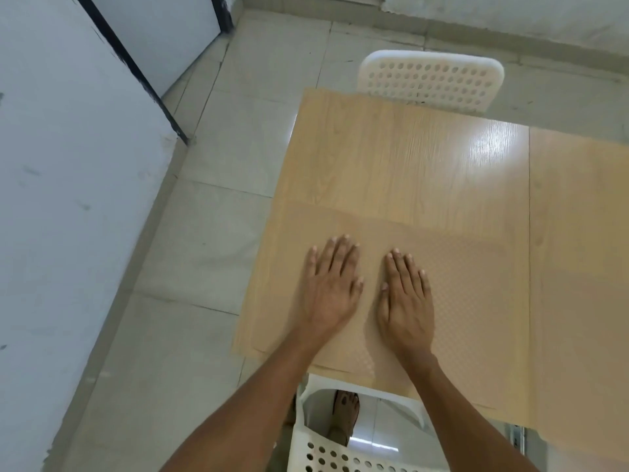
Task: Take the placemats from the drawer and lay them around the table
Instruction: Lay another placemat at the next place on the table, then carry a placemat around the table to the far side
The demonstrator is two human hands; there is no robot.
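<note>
Pale floor tiles (218, 158) and a scuffed grey wall (68, 165) frame the wooden table (408, 158), which stretches away from both hands. A translucent, textured placemat (459, 301) lies flat on the near part of the table, directly under the hands, its far edge a little beyond the fingertips and its near edge running off toward the forearms. The left hand (332, 287) and the right hand (405, 298) rest side by side on it, palms down, fingers straight and spread lightly, grasping nothing.

The step in hand looks like smoothing and squaring this mat. To do it well, the palms should press evenly and slide outward, left hand toward the table's left edge, right hand toward the mat's far right side, so any curl from storage flattens. The mat seems to sit slightly askew to the table edge, so a small turn under flat palms would line it up.

One white perforated chair (432, 80) stands beyond the fingertips at the far side; another white chair (340, 451) sits below the wrists. Other mats may lie to the right of the right hand, but I cannot tell for sure.
</note>
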